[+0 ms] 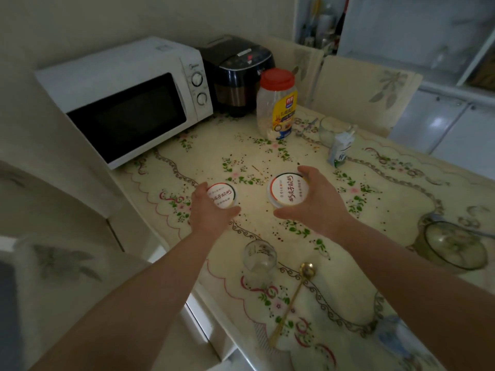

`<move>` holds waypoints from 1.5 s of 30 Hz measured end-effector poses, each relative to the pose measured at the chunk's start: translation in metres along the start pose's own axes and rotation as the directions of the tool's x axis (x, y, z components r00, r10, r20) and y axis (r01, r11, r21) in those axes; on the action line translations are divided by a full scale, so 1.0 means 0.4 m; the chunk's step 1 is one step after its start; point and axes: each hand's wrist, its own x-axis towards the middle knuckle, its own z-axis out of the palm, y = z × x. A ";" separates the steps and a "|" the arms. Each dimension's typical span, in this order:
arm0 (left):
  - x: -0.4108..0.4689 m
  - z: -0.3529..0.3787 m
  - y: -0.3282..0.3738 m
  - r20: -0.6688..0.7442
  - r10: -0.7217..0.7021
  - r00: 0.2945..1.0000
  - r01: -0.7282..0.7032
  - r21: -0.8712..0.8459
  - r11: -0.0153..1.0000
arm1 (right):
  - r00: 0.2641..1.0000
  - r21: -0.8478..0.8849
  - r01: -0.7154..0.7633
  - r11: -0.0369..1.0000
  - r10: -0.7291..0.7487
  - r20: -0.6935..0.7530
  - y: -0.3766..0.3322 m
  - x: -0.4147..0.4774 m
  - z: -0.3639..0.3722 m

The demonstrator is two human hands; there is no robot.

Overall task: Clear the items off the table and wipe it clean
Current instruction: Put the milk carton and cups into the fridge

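here, both hands (267, 204) grip round white tubs (284, 190).

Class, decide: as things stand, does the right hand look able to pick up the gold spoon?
Probably not yet: the right hand grips a yogurt tub. The spoon itself lies uncovered, apart from the glass beside it.

A white microwave (128, 100) is sitting beyond the left grip (211, 210) and off to its left, its dark door facing forward. A black rice cooker (238, 73) is standing just beside the microwave's right end, beyond both grips. A cream chair back (367, 95) with a grey leaf pattern is rising beyond the right grip (316, 202). Farther beyond, bottles (321, 22) are standing in a white cabinet (401, 30). A second chair (61, 263) is showing nearer than the left grip, to its left.
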 end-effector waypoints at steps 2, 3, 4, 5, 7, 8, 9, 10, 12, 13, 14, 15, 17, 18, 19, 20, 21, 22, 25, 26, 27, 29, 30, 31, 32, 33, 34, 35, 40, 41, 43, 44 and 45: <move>-0.041 -0.021 0.024 -0.036 0.033 0.999 -0.034 -0.025 0.999 | 1.000 0.004 0.028 1.000 -0.028 -0.010 -0.015 -0.039 -0.011; -0.066 -0.034 0.035 -0.049 0.036 0.998 -0.038 -0.039 0.999 | 0.999 0.013 0.041 0.999 -0.041 -0.013 -0.022 -0.062 -0.018; -0.098 -0.050 0.041 -0.069 0.043 0.997 -0.047 -0.056 0.997 | 0.998 0.017 0.063 0.998 -0.063 -0.014 -0.028 -0.095 -0.025; -0.129 -0.065 0.049 -0.085 0.045 0.995 -0.051 -0.074 0.996 | 0.996 0.017 0.083 0.996 -0.083 -0.014 -0.033 -0.124 -0.031; -0.209 -0.104 0.053 -0.134 0.044 0.990 -0.059 -0.111 0.992 | 0.992 0.019 0.129 0.992 -0.129 -0.005 -0.040 -0.194 -0.046; -0.244 -0.122 0.050 -0.157 0.044 0.987 -0.064 -0.124 0.990 | 0.990 0.027 0.143 0.989 -0.144 0.004 -0.043 -0.226 -0.050; -0.289 -0.143 0.049 -0.179 0.041 0.983 -0.066 -0.136 0.989 | 0.987 0.032 0.159 0.987 -0.160 0.017 -0.047 -0.260 -0.052; -0.327 -0.161 0.044 -0.198 0.043 0.979 -0.072 -0.142 0.987 | 0.985 0.029 0.171 0.985 -0.172 0.029 -0.050 -0.290 -0.053; -0.404 -0.196 0.034 -0.233 0.039 0.972 -0.074 -0.144 0.987 | 0.981 0.034 0.189 0.981 -0.190 0.040 -0.056 -0.348 -0.052; -0.439 -0.213 0.029 -0.248 0.028 0.968 -0.067 -0.151 0.986 | 0.979 0.043 0.197 0.979 -0.199 0.045 -0.060 -0.373 -0.049; -0.484 -0.239 0.021 -0.267 0.011 0.964 -0.055 -0.159 0.986 | 0.977 0.054 0.206 0.977 -0.209 0.054 -0.066 -0.410 -0.044; -0.513 -0.257 0.018 -0.279 -0.009 0.960 -0.041 -0.174 0.984 | 0.975 0.059 0.209 0.976 -0.212 0.059 -0.070 -0.431 -0.038; -0.565 -0.296 0.003 -0.299 -0.051 0.953 -0.015 -0.212 0.977 | 0.974 0.064 0.207 0.976 -0.212 0.080 -0.079 -0.475 -0.026; -0.588 -0.314 -0.004 -0.311 -0.065 0.948 -0.006 -0.221 0.975 | 0.973 0.059 0.204 0.977 -0.209 0.096 -0.083 -0.497 -0.021; -0.615 -0.340 -0.010 -0.325 -0.077 0.943 0.005 -0.217 0.976 | 0.971 0.057 0.207 0.977 -0.212 0.111 -0.090 -0.521 -0.015; -0.637 -0.362 -0.016 -0.339 -0.082 0.937 0.012 -0.205 0.979 | 0.969 0.055 0.208 0.977 -0.213 0.122 -0.092 -0.540 -0.009; -0.654 -0.382 -0.022 -0.347 -0.086 0.934 0.021 -0.188 0.982 | 0.968 0.055 0.207 0.977 -0.213 0.130 -0.092 -0.557 -0.003; -0.671 -0.403 -0.029 -0.349 -0.092 0.933 0.031 -0.177 0.984 | 0.967 0.052 0.212 0.976 -0.217 0.134 -0.094 -0.574 0.003; -0.720 -0.453 -0.060 -0.328 -0.117 0.937 0.064 -0.167 0.984 | 0.970 0.056 0.195 0.979 -0.201 0.134 -0.095 -0.625 0.026; -0.740 -0.474 -0.076 -0.320 -0.121 0.940 0.073 -0.158 0.985 | 0.973 0.054 0.186 0.981 -0.191 0.128 -0.101 -0.649 0.039; -0.754 -0.480 -0.087 -0.311 -0.122 0.942 0.079 -0.149 0.986 | 0.976 0.046 0.172 0.984 -0.177 0.125 -0.101 -0.661 0.044; -0.786 -0.504 -0.117 -0.296 -0.110 0.949 0.073 -0.135 0.988 | 0.981 0.043 0.155 0.987 -0.159 0.109 -0.109 -0.698 0.066; -0.801 -0.517 -0.133 -0.283 -0.103 0.953 0.067 -0.135 0.989 | 0.983 0.044 0.148 0.988 -0.152 0.099 -0.115 -0.718 0.079; -0.814 -0.526 -0.147 -0.272 -0.097 0.958 0.063 -0.133 0.989 | 0.985 0.046 0.144 0.988 -0.148 0.091 -0.121 -0.736 0.091; -0.826 -0.534 -0.162 -0.260 -0.092 0.961 0.058 -0.134 0.989 | 0.986 0.039 0.142 0.989 -0.145 0.085 -0.127 -0.755 0.101; -0.836 -0.540 -0.174 -0.252 -0.086 0.964 0.053 -0.135 0.989 | 0.987 0.029 0.138 0.990 -0.140 0.082 -0.133 -0.772 0.111; -0.846 -0.544 -0.186 -0.240 -0.078 0.968 0.045 -0.138 0.989 | 0.988 0.020 0.133 0.991 -0.134 0.075 -0.141 -0.790 0.121; -0.858 -0.552 -0.199 -0.226 -0.067 0.972 0.036 -0.136 0.990 | 0.990 0.016 0.124 0.992 -0.125 0.063 -0.150 -0.810 0.135; -0.923 -0.591 -0.271 -0.121 0.000 0.993 -0.016 -0.137 0.990 | 0.997 0.043 0.062 0.997 -0.061 -0.038 -0.189 -0.928 0.195; -0.935 -0.598 -0.284 -0.093 0.022 0.995 -0.034 -0.132 0.991 | 0.997 0.052 0.048 0.997 -0.044 -0.060 -0.191 -0.952 0.206; -0.960 -0.610 -0.310 -0.037 0.070 0.997 -0.074 -0.117 0.990 | 0.996 0.064 0.004 0.998 0.002 -0.089 -0.190 -1.007 0.226; -0.971 -0.613 -0.314 -0.022 0.087 0.996 -0.089 -0.111 0.990 | 0.996 0.074 -0.011 0.997 0.017 -0.093 -0.187 -1.027 0.232; -0.986 -0.620 -0.317 -0.001 0.103 0.995 -0.103 -0.108 0.989 | 0.994 0.083 -0.023 0.996 0.032 -0.102 -0.185 -1.054 0.236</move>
